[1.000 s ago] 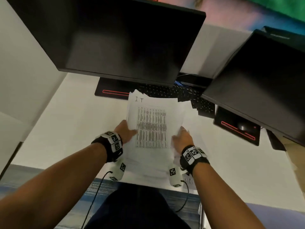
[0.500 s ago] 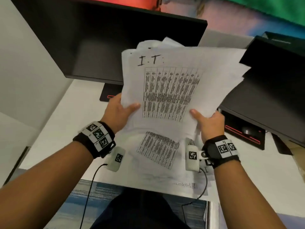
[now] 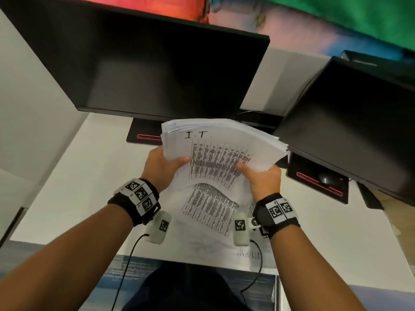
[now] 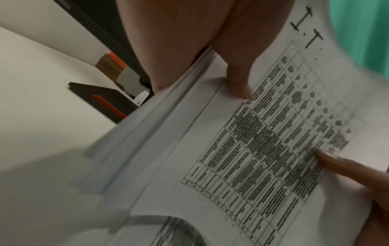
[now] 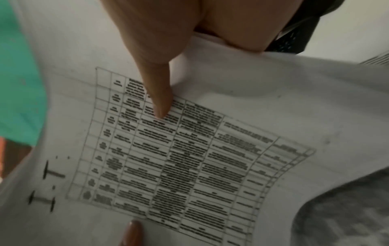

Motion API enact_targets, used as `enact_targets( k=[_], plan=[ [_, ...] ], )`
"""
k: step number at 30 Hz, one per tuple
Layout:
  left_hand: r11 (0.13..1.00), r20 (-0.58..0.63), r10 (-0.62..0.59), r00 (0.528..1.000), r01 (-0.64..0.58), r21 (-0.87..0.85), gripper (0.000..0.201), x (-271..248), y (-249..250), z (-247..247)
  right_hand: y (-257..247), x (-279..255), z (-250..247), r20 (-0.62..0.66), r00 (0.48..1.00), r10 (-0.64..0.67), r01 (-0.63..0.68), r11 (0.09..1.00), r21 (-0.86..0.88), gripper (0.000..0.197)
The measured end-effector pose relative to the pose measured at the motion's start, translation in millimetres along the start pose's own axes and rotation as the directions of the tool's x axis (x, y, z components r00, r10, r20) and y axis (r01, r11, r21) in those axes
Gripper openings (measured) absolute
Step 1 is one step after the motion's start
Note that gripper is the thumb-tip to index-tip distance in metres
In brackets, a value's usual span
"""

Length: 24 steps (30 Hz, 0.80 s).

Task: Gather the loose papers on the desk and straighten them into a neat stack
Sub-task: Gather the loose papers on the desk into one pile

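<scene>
A thick bundle of white papers (image 3: pixel 221 151) (image 4: pixel 242 149) (image 5: pixel 210 149) is held above the desk, its top sheet marked "I.T." over a printed table. My left hand (image 3: pixel 165 163) (image 4: pixel 238 89) grips its left edge, thumb on top. My right hand (image 3: pixel 260 173) (image 5: pixel 160 106) grips the right edge the same way. The far edges of the sheets fan out unevenly. More printed sheets (image 3: pixel 208 212) lie flat on the white desk (image 3: pixel 85 182) under the bundle, reaching the desk's near edge.
A large black monitor (image 3: pixel 143 63) stands behind the papers and a second monitor (image 3: pixel 354 122) at the right. Their black bases (image 3: pixel 143 133) with red stripes rest on the desk. A dark mouse (image 3: pixel 325 177) sits on the right base (image 3: pixel 314 187).
Both hands lifted the bundle off the desk a second ago, raised it high, and have since lowered it and tipped it flatter, away from me.
</scene>
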<state>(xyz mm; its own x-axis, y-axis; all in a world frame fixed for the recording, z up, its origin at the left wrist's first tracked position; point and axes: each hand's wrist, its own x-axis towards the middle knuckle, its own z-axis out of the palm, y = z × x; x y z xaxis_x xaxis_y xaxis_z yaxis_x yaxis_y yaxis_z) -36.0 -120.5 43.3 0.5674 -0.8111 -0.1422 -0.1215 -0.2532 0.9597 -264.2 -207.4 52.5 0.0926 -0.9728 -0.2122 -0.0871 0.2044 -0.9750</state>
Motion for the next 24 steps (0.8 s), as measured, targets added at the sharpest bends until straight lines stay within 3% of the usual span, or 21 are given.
enact_targets(
  k=[3,5,6,8,9,11,13,16,18,21,24],
  plan=[
    [0.996,0.014,0.054,0.998,-0.053,-0.072,0.027,-0.4,-3.2,-5.9,6.3,1.3,0.3,-0.003,1.000,0.015,-0.015,1.000,0.027,0.045],
    [0.998,0.079,0.057,0.995,-0.058,0.011,0.032,-3.9,-15.8,-1.5,30.8,9.6,5.0,-0.066,0.992,0.107,-0.120,0.962,-0.244,0.073],
    [0.996,0.087,0.046,0.995,-0.053,0.071,0.029,-5.0,-21.5,3.4,45.4,14.0,7.5,-0.130,0.977,0.171,-0.211,0.877,-0.432,0.088],
    [0.987,0.036,0.017,0.999,-0.023,0.162,0.024,-2.8,-20.8,11.9,71.8,11.7,10.9,-0.291,0.901,0.323,-0.432,0.595,-0.678,0.113],
    [0.979,0.004,0.027,1.000,-0.027,0.204,0.025,1.2,-16.0,13.3,82.6,5.6,12.8,-0.332,0.870,0.366,-0.481,0.477,-0.736,0.122],
    [0.957,-0.049,0.104,0.993,-0.086,0.277,0.032,14.2,-4.4,9.2,100.0,-6.9,17.3,-0.319,0.881,0.349,-0.438,0.349,-0.829,0.135],
    [0.946,-0.073,0.163,0.984,-0.135,0.295,0.033,25.2,7.6,-2.5,109.7,-8.3,18.1,-0.273,0.912,0.308,-0.368,0.315,-0.875,0.138],
    [0.925,-0.100,0.183,0.978,-0.137,0.355,0.028,31.7,11.1,-22.6,107.6,4.1,16.9,-0.246,0.889,0.385,-0.390,0.361,-0.847,0.138],
    [0.942,-0.097,0.131,0.987,-0.093,0.324,0.026,28.7,3.4,-34.8,107.5,9.8,16.2,-0.278,0.862,0.424,-0.444,0.367,-0.818,0.138],
    [0.967,-0.061,-0.005,0.998,0.021,0.253,0.029,20.7,-18.6,-47.8,111.8,14.4,10.6,-0.369,0.841,0.396,-0.491,0.272,-0.828,0.128],
    [0.957,-0.058,-0.161,0.985,0.171,0.235,0.032,10.6,-40.2,-53.4,116.9,20.2,-3.4,-0.284,0.892,0.351,-0.386,0.267,-0.883,0.119]
  ],
)
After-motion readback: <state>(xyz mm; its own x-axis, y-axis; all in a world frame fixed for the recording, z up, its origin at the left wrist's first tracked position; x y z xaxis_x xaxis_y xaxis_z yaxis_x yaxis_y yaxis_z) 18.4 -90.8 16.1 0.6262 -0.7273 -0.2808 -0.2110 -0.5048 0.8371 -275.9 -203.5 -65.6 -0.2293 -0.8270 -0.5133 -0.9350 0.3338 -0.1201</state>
